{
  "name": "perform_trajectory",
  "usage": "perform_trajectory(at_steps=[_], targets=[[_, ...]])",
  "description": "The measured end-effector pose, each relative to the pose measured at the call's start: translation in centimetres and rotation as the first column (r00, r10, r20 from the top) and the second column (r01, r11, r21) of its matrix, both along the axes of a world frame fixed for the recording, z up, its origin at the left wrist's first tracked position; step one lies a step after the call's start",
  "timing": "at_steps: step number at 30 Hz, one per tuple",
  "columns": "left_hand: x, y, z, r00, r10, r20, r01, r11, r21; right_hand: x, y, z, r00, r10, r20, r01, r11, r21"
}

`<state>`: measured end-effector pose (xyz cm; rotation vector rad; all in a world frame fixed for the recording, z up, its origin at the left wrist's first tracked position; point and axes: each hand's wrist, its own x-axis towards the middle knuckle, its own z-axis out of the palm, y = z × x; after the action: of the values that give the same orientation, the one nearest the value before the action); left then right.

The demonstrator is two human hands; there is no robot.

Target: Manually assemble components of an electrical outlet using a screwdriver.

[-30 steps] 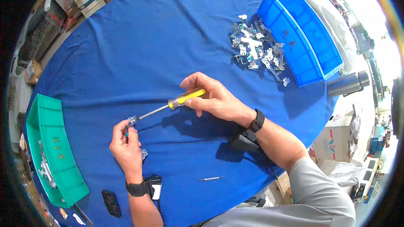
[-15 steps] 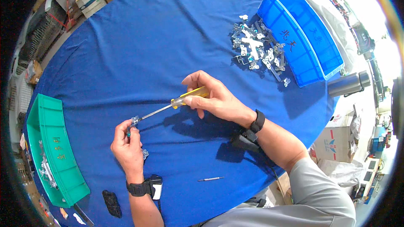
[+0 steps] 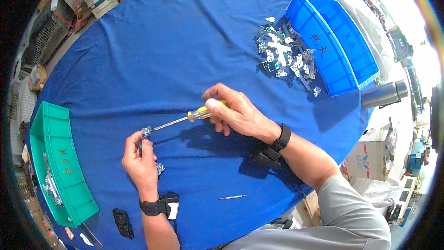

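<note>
Blue cloth (image 3: 152,55) covers the round work table from edge to edge. On my feed, the left hand (image 3: 140,162) has its fingers pinched together on a small metal bracket (image 3: 146,132), held just above the cloth. The right hand (image 3: 236,113) has its fingers wrapped closed around the yellow handle of a screwdriver (image 3: 185,119), whose shaft runs leftward so that its tip meets the bracket. Just beside the left hand, another small metal part (image 3: 160,168) lies on the cloth. A thin loose bit (image 3: 232,197) lies near the table's front edge. Well apart at the far right, a pile of metal brackets (image 3: 286,58) sits against a blue bin (image 3: 351,41). At the left edge stands a green bin (image 3: 69,166) with a few metal parts inside.
</note>
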<state>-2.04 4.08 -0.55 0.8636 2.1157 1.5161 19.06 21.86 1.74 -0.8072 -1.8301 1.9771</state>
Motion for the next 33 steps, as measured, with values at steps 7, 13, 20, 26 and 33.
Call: perform_trajectory(at_steps=[7, 13, 20, 26, 33], targets=[[0.2, 0.1, 0.1, 1.000, -0.001, -0.010, 0.001, 1.000, -0.002, -0.1, 0.1, -1.5, 0.977, -0.048, -0.207, 0.069, 0.993, 0.098], [-0.3, -0.2, -0.2, 0.999, -0.034, 0.002, 0.034, 0.999, -0.015, 0.1, -0.1, 0.7, 1.000, -0.023, 0.012, 0.023, 1.000, -0.003], [-0.2, -0.2, -0.5, 0.999, -0.043, -0.020, 0.042, 0.999, -0.022, -0.3, 0.2, -1.8, 0.968, -0.068, -0.241, 0.094, 0.991, 0.097], [-0.2, -0.2, 0.1, 0.999, -0.020, -0.026, 0.020, 0.999, -0.033, 0.1, -0.1, 0.4, 1.000, -0.022, 0.004, 0.022, 0.999, -0.036], [0.5, 0.3, 0.0, 0.998, -0.011, -0.054, 0.012, 1.000, 0.010, 0.4, 0.3, -1.4, 0.971, -0.064, -0.231, 0.074, 0.997, 0.038]])
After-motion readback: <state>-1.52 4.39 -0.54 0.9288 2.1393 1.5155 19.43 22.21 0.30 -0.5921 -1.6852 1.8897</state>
